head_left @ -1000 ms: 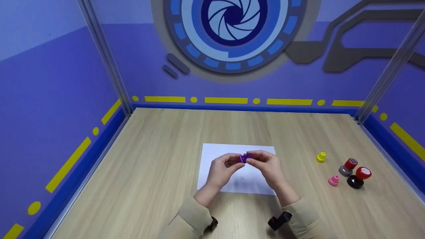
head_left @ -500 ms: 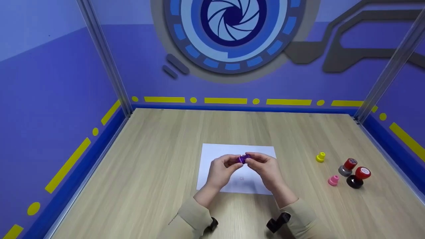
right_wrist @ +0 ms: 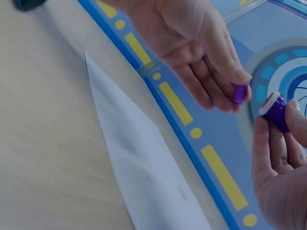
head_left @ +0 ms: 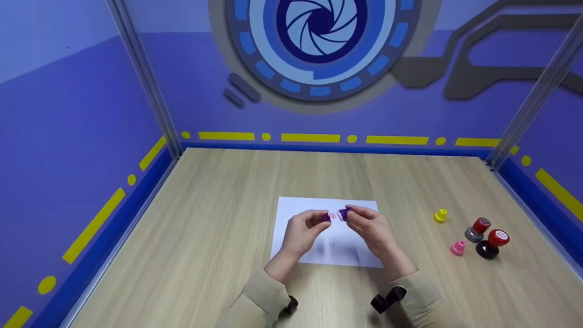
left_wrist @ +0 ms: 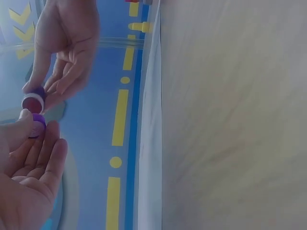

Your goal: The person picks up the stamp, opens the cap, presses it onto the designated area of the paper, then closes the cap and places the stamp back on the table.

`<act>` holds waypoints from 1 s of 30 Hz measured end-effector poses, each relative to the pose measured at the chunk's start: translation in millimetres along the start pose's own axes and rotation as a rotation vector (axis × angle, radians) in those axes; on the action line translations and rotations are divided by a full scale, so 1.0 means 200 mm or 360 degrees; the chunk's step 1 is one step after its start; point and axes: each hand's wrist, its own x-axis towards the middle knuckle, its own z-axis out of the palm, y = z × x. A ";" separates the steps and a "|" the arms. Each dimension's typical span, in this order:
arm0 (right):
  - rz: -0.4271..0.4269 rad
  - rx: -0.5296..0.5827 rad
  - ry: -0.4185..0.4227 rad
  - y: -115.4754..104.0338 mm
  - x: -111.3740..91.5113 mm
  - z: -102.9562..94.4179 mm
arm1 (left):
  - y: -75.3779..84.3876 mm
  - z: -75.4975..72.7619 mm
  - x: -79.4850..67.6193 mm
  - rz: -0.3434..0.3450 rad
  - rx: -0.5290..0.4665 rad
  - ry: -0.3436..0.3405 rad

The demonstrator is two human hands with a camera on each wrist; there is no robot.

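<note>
My left hand (head_left: 301, 233) pinches a small purple cap (left_wrist: 38, 125) between thumb and fingers. Apart from it, my right hand (head_left: 371, 228) grips a purple stamp (right_wrist: 276, 113). The stamp has a white rim, and its red face (left_wrist: 33, 104) shows in the left wrist view. A narrow gap lies between cap and stamp. Both are held above a white sheet of paper (head_left: 305, 255), which bears small faint red marks (head_left: 332, 244).
Right of the paper stand a yellow stamp (head_left: 440, 216), a pink stamp (head_left: 458, 248), a red and grey stamp (head_left: 478, 229) and a red and black stamp (head_left: 493, 243). Blue panels (head_left: 309, 123) border the wooden table (head_left: 218, 218).
The purple cap and stamp were joined between both hands and are now apart. My right hand has shifted slightly right with the stamp; the left keeps the cap.
</note>
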 end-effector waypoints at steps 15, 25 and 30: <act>-0.0383 -0.1517 -0.0133 -0.01 0.02 -0.10 | -0.02 -0.10 0.04 -0.0087 -0.0037 0.0105; -0.0277 -0.1748 -0.0191 0.03 0.02 -0.11 | -0.04 -0.11 0.04 -0.0161 -0.0009 0.0106; -0.0262 -0.1790 -0.0201 0.06 0.02 -0.11 | -0.03 -0.11 0.04 -0.0160 0.0001 0.0101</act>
